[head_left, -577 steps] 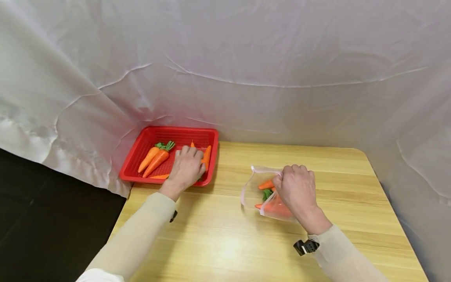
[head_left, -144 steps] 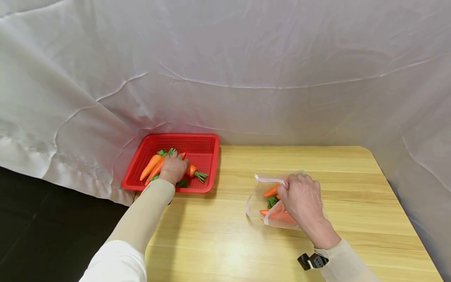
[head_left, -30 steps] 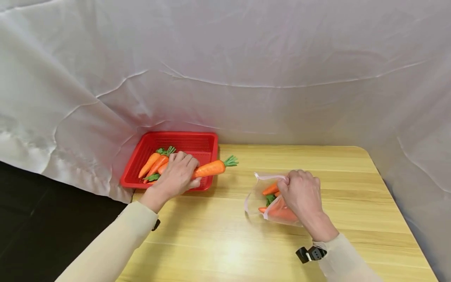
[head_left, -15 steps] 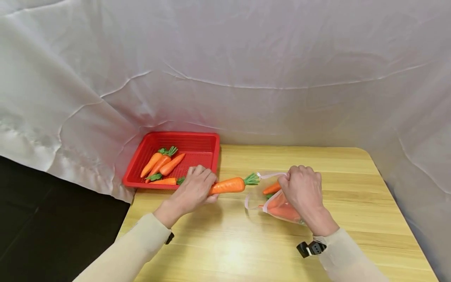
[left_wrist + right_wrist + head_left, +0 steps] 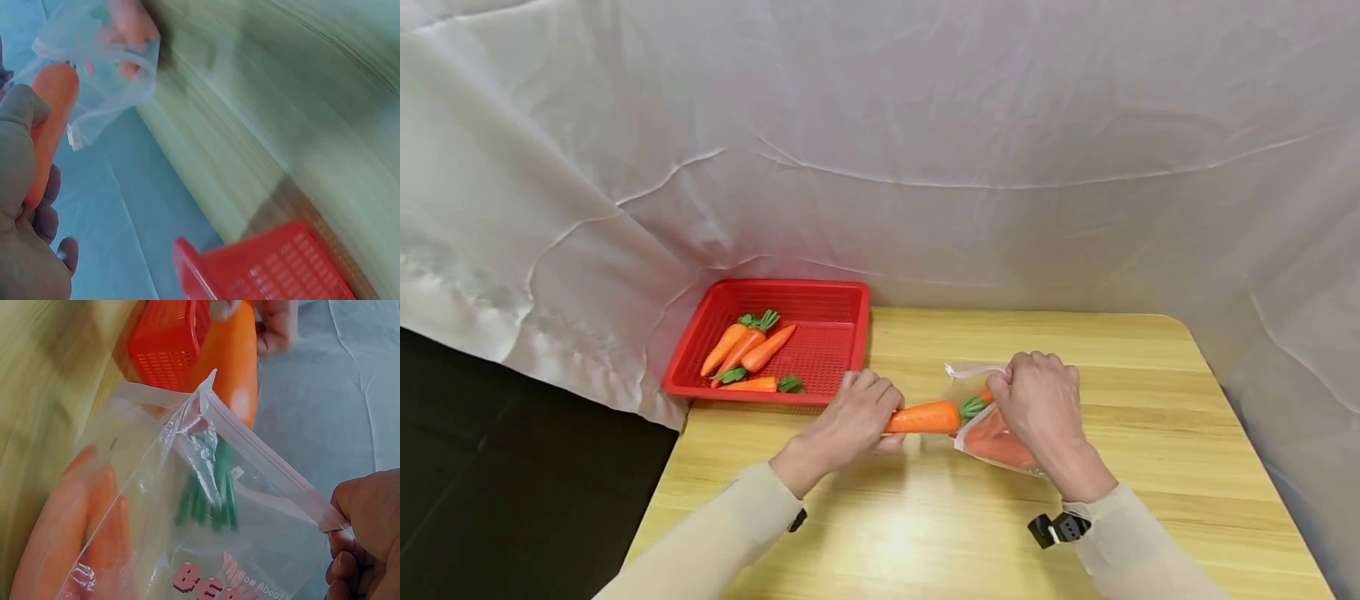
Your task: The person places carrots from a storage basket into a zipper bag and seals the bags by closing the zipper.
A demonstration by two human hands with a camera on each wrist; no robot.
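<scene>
Left hand (image 5: 857,410) grips carrot (image 5: 922,417), leaf end entering zip bag (image 5: 992,433) at frame centre; right hand (image 5: 1036,400) pinches bag rim.
Best to keep the mouth wide and push straight. Right wrist view shows green top (image 5: 209,494) already past the seal; head view alone shows red basket (image 5: 820,292) with remaining carrots (image 5: 748,350), upper left.

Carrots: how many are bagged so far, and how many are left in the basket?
Done: at least two carrots already lie inside the clear bag. In hand: the left hand grips a carrot whose green top is entering the bag's mouth, which the right hand pinches open. Left: four carrots in the red basket, as far as the head view shows.
</scene>
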